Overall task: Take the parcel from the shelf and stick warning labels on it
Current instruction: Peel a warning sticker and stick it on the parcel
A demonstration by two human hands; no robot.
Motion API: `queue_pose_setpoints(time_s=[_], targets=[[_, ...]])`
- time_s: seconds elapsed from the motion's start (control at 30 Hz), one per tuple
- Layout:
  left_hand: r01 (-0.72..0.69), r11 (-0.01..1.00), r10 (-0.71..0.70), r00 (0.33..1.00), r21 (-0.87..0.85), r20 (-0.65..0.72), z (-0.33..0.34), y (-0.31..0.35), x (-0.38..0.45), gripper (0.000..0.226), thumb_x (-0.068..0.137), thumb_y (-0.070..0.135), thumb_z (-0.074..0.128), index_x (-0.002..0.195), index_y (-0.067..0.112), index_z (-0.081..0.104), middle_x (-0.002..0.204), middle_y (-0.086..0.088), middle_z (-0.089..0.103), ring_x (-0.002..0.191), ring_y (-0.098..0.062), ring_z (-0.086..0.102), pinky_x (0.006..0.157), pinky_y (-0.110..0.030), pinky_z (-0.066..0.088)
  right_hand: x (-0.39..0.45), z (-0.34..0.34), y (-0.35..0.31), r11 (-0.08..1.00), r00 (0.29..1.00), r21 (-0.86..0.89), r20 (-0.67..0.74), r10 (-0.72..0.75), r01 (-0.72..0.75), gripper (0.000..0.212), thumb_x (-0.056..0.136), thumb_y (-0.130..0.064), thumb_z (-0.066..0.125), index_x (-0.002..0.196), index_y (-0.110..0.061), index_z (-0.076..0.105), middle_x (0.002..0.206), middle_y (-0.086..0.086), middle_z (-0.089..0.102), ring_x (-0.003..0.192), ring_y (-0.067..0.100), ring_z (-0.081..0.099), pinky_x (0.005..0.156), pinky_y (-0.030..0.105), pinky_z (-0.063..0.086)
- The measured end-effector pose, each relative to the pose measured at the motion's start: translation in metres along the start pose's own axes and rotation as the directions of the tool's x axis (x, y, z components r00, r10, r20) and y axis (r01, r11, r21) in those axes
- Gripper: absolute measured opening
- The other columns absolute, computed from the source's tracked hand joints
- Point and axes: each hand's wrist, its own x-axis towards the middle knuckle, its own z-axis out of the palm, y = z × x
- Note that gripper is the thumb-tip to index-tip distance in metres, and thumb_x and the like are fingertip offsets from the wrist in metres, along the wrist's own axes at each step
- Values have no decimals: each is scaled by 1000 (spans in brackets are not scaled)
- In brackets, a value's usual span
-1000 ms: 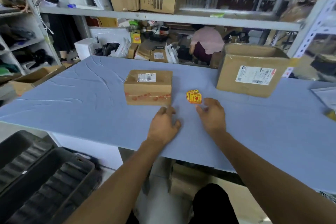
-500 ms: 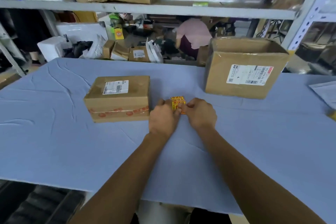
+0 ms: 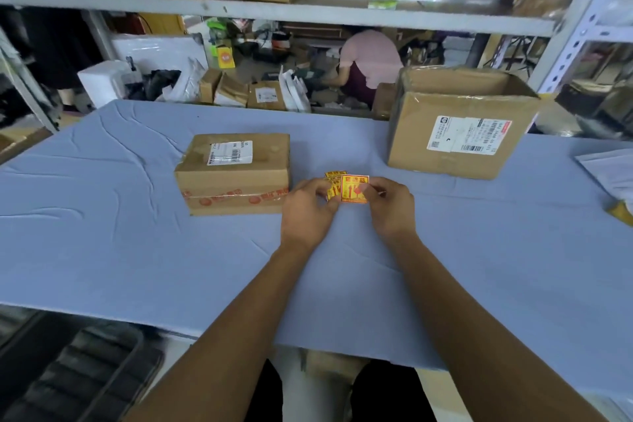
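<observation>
- The person stands at a table covered with a pale blue cloth, both bare forearms stretched out over it.
- The left hand pinches a small stack of warning labels, yellow with red print, between thumb and fingertips, just above the cloth.
- The right hand grips one single label by its right edge, thumb on top; this label stands in front of the stack and partly overlaps it. I cannot tell whether it is fully free of the stack.
- The single label shows red characters along the top and red arrow-like marks below; the print is too small to read.
- The parcel, a flat brown cardboard box, lies on the cloth just left of the left hand, near it but not touching.
- It carries a white shipping label on its top face and a strip of red-printed tape across its front side.
- A bigger cardboard box sits further back on the right of the table, well apart from the hands, with its own white address sheet on the front.
- Some pale paper lies at the far right edge of the cloth.
- Behind the table a metal shelf runs across, with more cartons on top.
- Beyond the shelf, another person in a pink top bends over among scattered packages.
</observation>
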Motion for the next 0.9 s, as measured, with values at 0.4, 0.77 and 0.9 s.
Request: queue_pose_setpoints(time_s=[0.4,0.77,0.9], targets=[[143,846,-167,986,-514,0,-92,-28,-66,29,82,-11,69,86,17,65,68,2,64,58,4,59,62,-17,50,-88,43,-47,943,932,332,339,-129,10,15,88,-3,65,79,-15,66,60,-2,65,46,6,56,45,21,43],[-66,987,46,990,-147,-134,-96,-35,-79,10,82,5,71,83,14,72,80,3,67,76,-9,60,73,-16,46,-105,67,-60,877,931,456,363,-31,-149,15,91,4,57,82,-5,65,73,6,70,58,4,70,60,18,57],[-9,971,-10,997,-239,-79,-94,-39,-79,5,84,11,73,88,15,75,85,-3,74,82,-21,67,79,-31,54,-101,60,-54,843,911,504,411,-43,-187,11,93,3,56,91,1,66,84,12,70,70,7,72,69,19,58]])
